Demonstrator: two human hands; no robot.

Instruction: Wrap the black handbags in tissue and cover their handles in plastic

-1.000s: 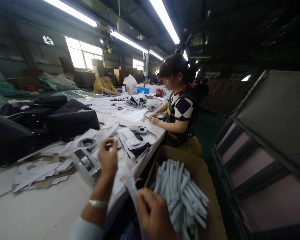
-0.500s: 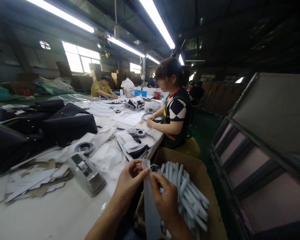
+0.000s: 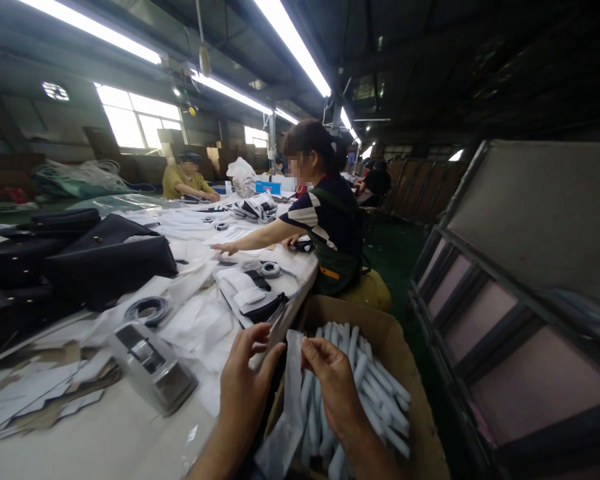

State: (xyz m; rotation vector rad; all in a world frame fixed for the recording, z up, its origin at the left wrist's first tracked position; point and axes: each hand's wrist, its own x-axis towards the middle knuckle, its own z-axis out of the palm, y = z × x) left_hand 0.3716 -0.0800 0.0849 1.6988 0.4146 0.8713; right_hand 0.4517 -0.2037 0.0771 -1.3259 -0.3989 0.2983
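My right hand (image 3: 337, 390) pinches the top edge of a long, narrow translucent plastic bag (image 3: 291, 393), which hangs down over a carton. My left hand (image 3: 243, 387) is just left of the bag, thumb and fingers apart, holding nothing. Below and behind the right hand, the cardboard carton (image 3: 425, 407) is filled with several pale, rolled tube-like pieces (image 3: 377, 390). A grey tape dispenser (image 3: 153, 367) stands on the table left of my left hand. Beyond my hands lies a white and black folded item (image 3: 250, 293) near the table edge.
Black bags (image 3: 115, 260) are piled on the left of the white table (image 3: 145, 433). Cut paper and card scraps (image 3: 40, 393) lie in front of them, with a dark coil (image 3: 147, 310) nearby. A co-worker (image 3: 325, 220) sits ahead, and a metal-framed cart (image 3: 510, 333) stands right.
My left hand has let go of the bag's top and moved left, while my right hand keeps its pinch. The co-worker ahead has stretched an arm across the table. The view has shifted slightly right.
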